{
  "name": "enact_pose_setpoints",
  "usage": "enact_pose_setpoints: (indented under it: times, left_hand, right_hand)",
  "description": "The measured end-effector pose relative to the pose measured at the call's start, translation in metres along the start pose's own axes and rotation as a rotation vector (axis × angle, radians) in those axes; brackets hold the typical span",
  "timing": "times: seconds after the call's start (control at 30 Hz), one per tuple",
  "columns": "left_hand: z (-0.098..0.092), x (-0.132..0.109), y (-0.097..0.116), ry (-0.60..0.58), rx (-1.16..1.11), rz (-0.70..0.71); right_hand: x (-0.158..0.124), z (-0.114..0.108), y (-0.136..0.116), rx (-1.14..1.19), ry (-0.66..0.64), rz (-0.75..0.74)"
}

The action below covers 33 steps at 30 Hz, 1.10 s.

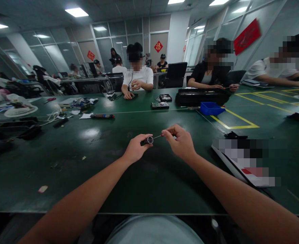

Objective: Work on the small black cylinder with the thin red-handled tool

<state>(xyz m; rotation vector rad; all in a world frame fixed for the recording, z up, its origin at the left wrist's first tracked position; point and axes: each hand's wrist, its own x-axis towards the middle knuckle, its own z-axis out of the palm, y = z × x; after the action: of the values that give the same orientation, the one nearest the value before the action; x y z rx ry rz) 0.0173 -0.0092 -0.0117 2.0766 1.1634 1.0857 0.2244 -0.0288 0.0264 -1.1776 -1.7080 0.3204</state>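
Hands meet low over the middle of the green table [149, 183], arms reaching in from the near edge. Two pale scraps [42, 188] lie on the table to the near left, well apart from the work.

The left hand [135, 149] is curled shut around a short dark cylinder [147, 140], thumb on top, so that only its silvery ringed end shows, facing right. A thin metal rod [157, 137] spans the small gap between the hands, its left tip just at that ringed end; whether it has entered the opening is too small to tell. The right hand [181, 142] pinches the rod's far end between thumb and forefinger, with the other fingers folded in.

The step looks like feeding the rod into the cylinder's end. To do it well, the left hand should probably hold the cylinder steady and level, perhaps with the wrist braced on the table, while the right hand alone makes the fine moves. The rod needs to line up with the cylinder's axis, since it slopes slightly up to the right now. A grip closer to the tip would likely cut wobble, and a light push with a small twist should seat it without bending.

A blurred booklet [243, 162] lies near on the right, and a blue bin [211, 108] sits farther off, both out of the way.
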Motion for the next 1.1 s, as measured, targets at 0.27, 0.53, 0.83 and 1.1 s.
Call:
enact_pose_setpoints:
  times: [0.27, 0.53, 0.83, 1.1]
  left_hand:
    - [0.0, -0.0011, -0.0012, 0.003, 0.013, -0.006]
    - [-0.0029, -0.0001, 0.0021, 0.018, 0.048, -0.018]
    - [-0.0083, 0.0011, -0.0002, 0.02, 0.086, -0.042]
    - [-0.0092, 0.0021, 0.0001, 0.012, 0.107, -0.052]
  right_hand:
    - [0.0021, -0.0012, 0.0045, 0.043, -0.065, -0.014]
    - [-0.0005, 0.0009, 0.0007, 0.049, -0.058, 0.125]
    - [-0.0015, 0.0033, 0.0011, 0.082, -0.121, 0.107]
    - [0.0044, 0.0065, 0.0051, 0.403, -0.067, 0.216]
